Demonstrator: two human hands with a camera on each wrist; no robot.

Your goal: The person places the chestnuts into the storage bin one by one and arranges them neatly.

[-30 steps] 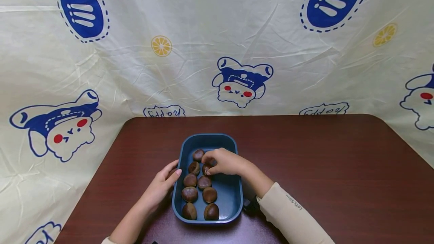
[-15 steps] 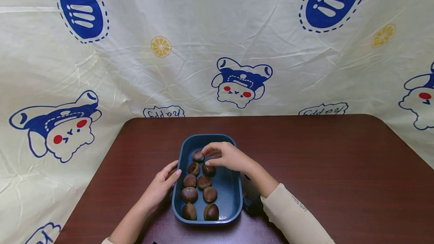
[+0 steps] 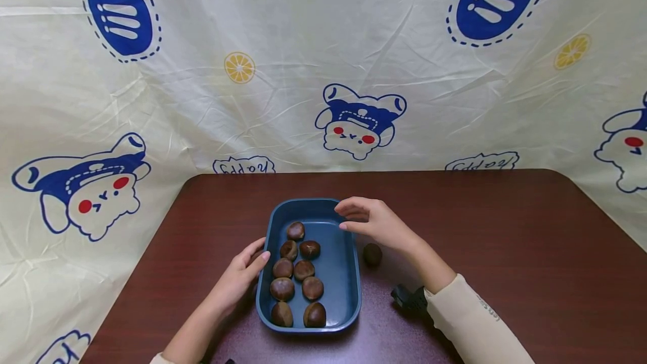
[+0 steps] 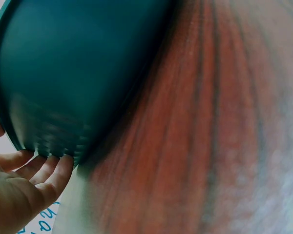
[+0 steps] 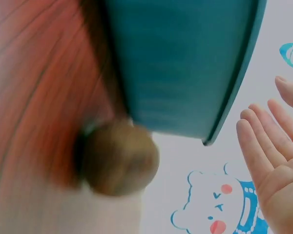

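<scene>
A deep blue tray (image 3: pixel 341 296) stands on the table with several brown chestnuts (image 3: pixel 312 289) in two rough columns on its left and middle. My left hand (image 3: pixel 240 274) holds the tray's left side, its thumb at the rim; in the left wrist view its fingertips (image 4: pixel 66 163) meet the outer wall. My right hand (image 3: pixel 386 226) hovers by the tray's upper right corner, fingers loosely extended and holding nothing. Below it, a single chestnut (image 3: pixel 372 254) lies on the table just outside the tray's right side. That chestnut looms large and blurred in the right wrist view.
The dark reddish-brown table (image 3: pixel 505 251) stretches out on both sides of the tray. A pale printed cloth (image 3: pixel 283 117) hangs behind its far edge. Near the right sleeve sits a small black device (image 3: pixel 409 299).
My right hand has let go of a chestnut in the tray's middle column and moved right, out past the rim. The chestnut outside the tray has come into full view. My left hand stays put.
</scene>
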